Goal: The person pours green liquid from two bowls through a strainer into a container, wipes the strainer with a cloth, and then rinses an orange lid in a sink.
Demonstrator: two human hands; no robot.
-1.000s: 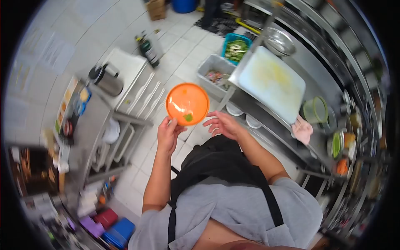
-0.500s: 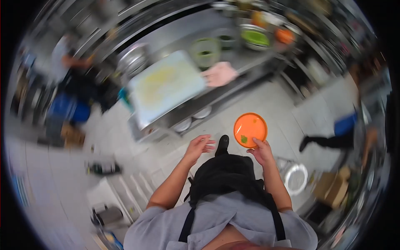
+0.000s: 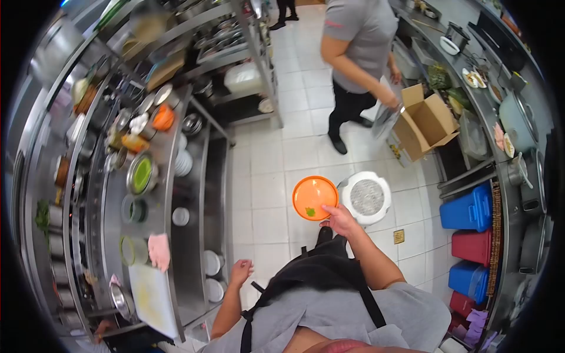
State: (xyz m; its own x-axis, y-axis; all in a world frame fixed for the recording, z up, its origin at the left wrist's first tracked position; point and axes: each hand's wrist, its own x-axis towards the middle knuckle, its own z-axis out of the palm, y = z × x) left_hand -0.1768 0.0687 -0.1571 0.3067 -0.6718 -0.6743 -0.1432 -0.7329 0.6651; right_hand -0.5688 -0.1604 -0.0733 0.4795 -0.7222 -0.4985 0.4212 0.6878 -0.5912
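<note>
My right hand (image 3: 341, 222) grips the near right edge of a round orange plate (image 3: 307, 195), its thumb over the rim and its fingers largely hidden below. A small green leafy scrap (image 3: 310, 211) lies on the plate. My left hand (image 3: 241, 272) hangs free above the floor, its fingers loosely bent and nothing in them. Beside it, lower shelves hold stacked white dishes (image 3: 213, 263). Just right of the plate stands a white round stool-like object (image 3: 366, 198) with a grey speckled top.
Along the left runs a steel counter (image 3: 159, 203) with a cutting board (image 3: 152, 300), a pink cloth (image 3: 158, 252) and several bowls. A co-worker (image 3: 359, 47) stands ahead beside an open cardboard box (image 3: 426, 120). Blue and red bins (image 3: 466, 209) line the right.
My view has turned right, bringing the aisle, co-worker and bins ahead and the counter to my left. The orange plate remains in my right hand. My left hand has lowered.
</note>
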